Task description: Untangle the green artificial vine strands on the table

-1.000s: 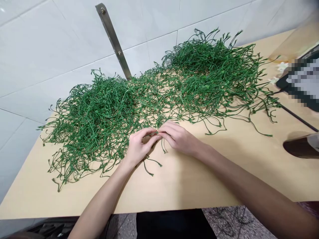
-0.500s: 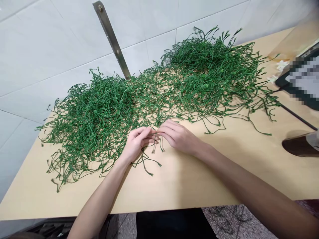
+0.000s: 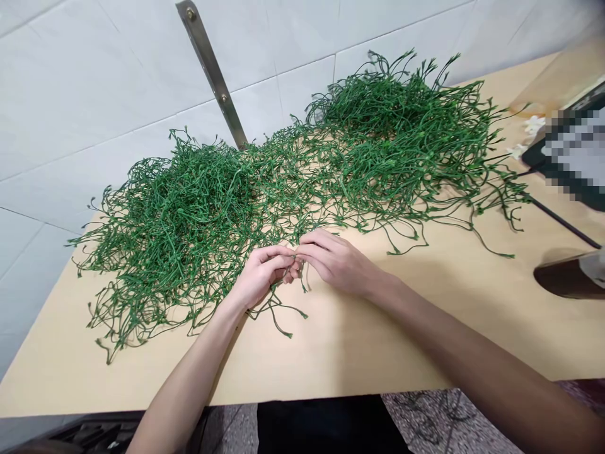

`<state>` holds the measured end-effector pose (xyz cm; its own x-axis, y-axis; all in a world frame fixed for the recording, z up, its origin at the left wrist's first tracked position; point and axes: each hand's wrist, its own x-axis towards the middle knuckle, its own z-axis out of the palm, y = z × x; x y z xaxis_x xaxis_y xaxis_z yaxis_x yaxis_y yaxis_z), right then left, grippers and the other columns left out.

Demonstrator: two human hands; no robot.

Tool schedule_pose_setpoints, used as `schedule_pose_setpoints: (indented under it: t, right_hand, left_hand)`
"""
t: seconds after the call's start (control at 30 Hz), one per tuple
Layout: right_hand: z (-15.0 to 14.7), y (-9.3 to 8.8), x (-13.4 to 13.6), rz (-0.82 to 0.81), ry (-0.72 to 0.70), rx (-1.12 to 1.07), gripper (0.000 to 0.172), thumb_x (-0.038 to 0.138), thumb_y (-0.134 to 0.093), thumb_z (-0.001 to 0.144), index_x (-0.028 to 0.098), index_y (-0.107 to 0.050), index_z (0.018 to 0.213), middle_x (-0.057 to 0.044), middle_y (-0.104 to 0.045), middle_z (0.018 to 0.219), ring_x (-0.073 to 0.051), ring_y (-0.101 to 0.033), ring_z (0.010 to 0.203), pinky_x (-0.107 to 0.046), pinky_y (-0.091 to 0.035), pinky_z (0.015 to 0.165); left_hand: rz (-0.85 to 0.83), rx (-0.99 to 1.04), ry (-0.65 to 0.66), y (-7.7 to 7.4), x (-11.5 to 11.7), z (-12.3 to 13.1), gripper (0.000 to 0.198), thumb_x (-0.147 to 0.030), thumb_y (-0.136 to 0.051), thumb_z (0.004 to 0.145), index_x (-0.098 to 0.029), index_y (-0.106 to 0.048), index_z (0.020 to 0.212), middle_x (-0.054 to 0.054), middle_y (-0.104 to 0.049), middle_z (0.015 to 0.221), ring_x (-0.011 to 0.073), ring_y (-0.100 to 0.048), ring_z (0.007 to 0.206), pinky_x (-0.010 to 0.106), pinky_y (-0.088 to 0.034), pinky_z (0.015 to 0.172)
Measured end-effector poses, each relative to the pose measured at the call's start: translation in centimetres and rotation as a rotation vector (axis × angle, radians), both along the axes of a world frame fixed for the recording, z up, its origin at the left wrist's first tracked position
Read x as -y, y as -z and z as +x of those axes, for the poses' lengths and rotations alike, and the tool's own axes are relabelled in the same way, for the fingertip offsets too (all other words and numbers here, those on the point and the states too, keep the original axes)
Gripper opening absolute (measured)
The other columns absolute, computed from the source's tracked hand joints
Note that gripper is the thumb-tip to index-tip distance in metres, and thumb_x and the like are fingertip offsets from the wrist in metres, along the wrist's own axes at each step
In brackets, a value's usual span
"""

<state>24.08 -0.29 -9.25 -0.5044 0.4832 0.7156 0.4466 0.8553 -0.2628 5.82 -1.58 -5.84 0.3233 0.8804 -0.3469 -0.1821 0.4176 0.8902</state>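
Note:
My left hand is closed, its thumb and forefinger pinching a thin green plastic stem. Meeting it fingertip to fingertip, my right hand is closed on the same stem; the pinched part is mostly hidden between the fingers. One end of the stem dangles below the fingertips. Just beyond my hands, a loose tangle of green stems with small forked tips lies across the table. A few stray stems stick out on the tabletop beneath my left hand.
Larger heaps of stems rise at the left and back right. A metal bracket runs down the tiled wall. On the right are a dark cup, a thin dark rod, small white flowers and a dark-framed object.
My left fingers have curled in and the two hands' fingertips have drawn closer together. Less of the dangling stem shows beneath them. The heaps have stayed in place.

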Motion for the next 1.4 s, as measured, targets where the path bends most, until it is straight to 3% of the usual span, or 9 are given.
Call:
schedule_pose_setpoints:
  t: [0.2, 0.47, 0.63, 0.8, 1.13, 1.4]
  right_hand:
    - [0.15, -0.28, -0.04, -0.024, -0.011, -0.008, 0.025, 0.008, -0.042, 0.094, 0.013, -0.066, 0.096, -0.011, -0.065, 0.095, -0.018, -0.06, 0.085, -0.031, -0.055, 0.074]
    - [0.42, -0.06, -0.12, -0.052, -0.014, 0.008, 0.027, 0.006, -0.04, 0.092, 0.013, -0.066, 0.097, -0.011, -0.065, 0.096, -0.019, -0.061, 0.087, -0.032, -0.056, 0.075]
    - [0.39, -0.06, -0.13, -0.084, -0.018, 0.03, 0.026, 0.009, -0.041, 0.094, 0.013, -0.067, 0.095, -0.011, -0.065, 0.096, -0.019, -0.061, 0.086, -0.032, -0.055, 0.073]
    - [0.38, -0.07, -0.12, -0.108, -0.018, 0.071, 0.025, 0.013, -0.042, 0.096, 0.014, -0.067, 0.096, -0.011, -0.065, 0.099, -0.019, -0.06, 0.088, -0.032, -0.053, 0.075]
    - [-0.05, 0.02, 0.14, -0.069, -0.016, 0.112, 0.027, 0.008, -0.042, 0.093, 0.015, -0.068, 0.089, -0.008, -0.067, 0.09, -0.017, -0.059, 0.079, -0.031, -0.048, 0.073]
    - [0.31, 0.31, -0.24, -0.05, 0.014, 0.083, 0.023, 0.01, -0.044, 0.093, 0.014, -0.067, 0.091, -0.008, -0.068, 0.09, -0.018, -0.06, 0.08, -0.032, -0.049, 0.072]
  left_hand:
    - [-0.035, 0.086, 0.011, 0.18, -0.2, -0.26, 0.018, -0.026, -0.068, 0.071, -0.008, -0.068, 0.075, 0.01, -0.07, 0.067, 0.0191, -0.068, 0.062, 0.027, -0.052, 0.057]
    - [-0.144, 0.095, 0.041, -0.28, -0.39, -0.67, 0.008, -0.015, -0.069, 0.073, -0.008, -0.068, 0.078, 0.011, -0.074, 0.076, 0.0217, -0.073, 0.072, 0.035, -0.059, 0.076]
    - [-0.14, 0.086, 0.067, -0.37, -0.29, -0.72, 0.012, -0.015, -0.074, 0.07, -0.009, -0.068, 0.078, 0.007, -0.071, 0.07, 0.0171, -0.07, 0.065, 0.029, -0.058, 0.069]
    - [-0.11, 0.07, 0.052, -0.15, -0.21, -0.48, 0.02, -0.014, -0.081, 0.063, -0.009, -0.066, 0.074, 0.002, -0.068, 0.065, 0.0124, -0.067, 0.061, 0.027, -0.056, 0.072]
    - [-0.004, 0.083, 0.195, 0.02, -0.21, -0.67, 0.013, -0.016, -0.066, 0.068, -0.015, -0.054, 0.074, 0.003, -0.068, 0.062, 0.0147, -0.064, 0.054, 0.027, -0.051, 0.058]
    - [0.053, -0.046, 0.103, 0.12, 0.35, -0.18, 0.016, -0.02, -0.069, 0.068, -0.014, -0.059, 0.08, 0.002, -0.068, 0.061, 0.0168, -0.067, 0.055, 0.029, -0.055, 0.059]
